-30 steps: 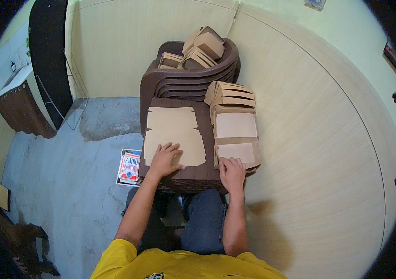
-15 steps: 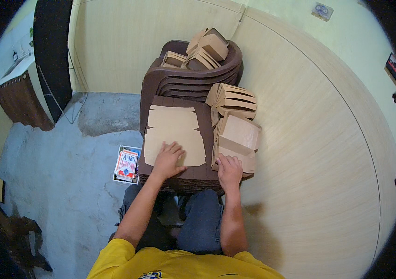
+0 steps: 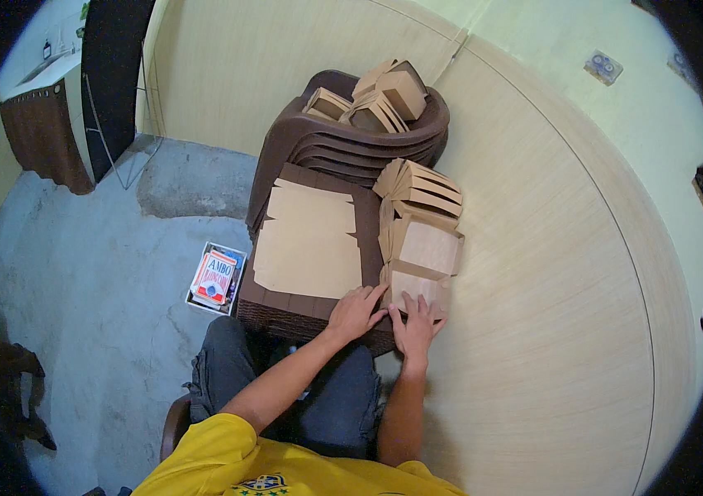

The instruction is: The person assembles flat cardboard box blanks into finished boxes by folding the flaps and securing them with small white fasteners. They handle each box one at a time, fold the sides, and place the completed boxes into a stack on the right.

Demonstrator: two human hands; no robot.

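Note:
An open cardboard box with a hinged lid sits on the right side of the brown stacked chairs' seat. My left hand reaches across to its near left corner, with thumb and fingertips closed on the edge there. At the box's near edge, my right hand has its fingers over the wall and inside, gripping it; the thumb is close to my left thumb. The exact finger contact at the corner is partly hidden. Left of the box lies a flat, unfolded cardboard blank with cut notches, which neither hand touches.
Several folded cardboard boxes are nested behind the open one. More boxes rest on the top chair of the stack. A white crate of packets stands on the floor at left. A wood-panelled wall rises close on the right.
My left hand has left the flat blank and moved right to the box's corner. My right hand has shifted onto the near wall, and the near part of the box now stands more folded up.

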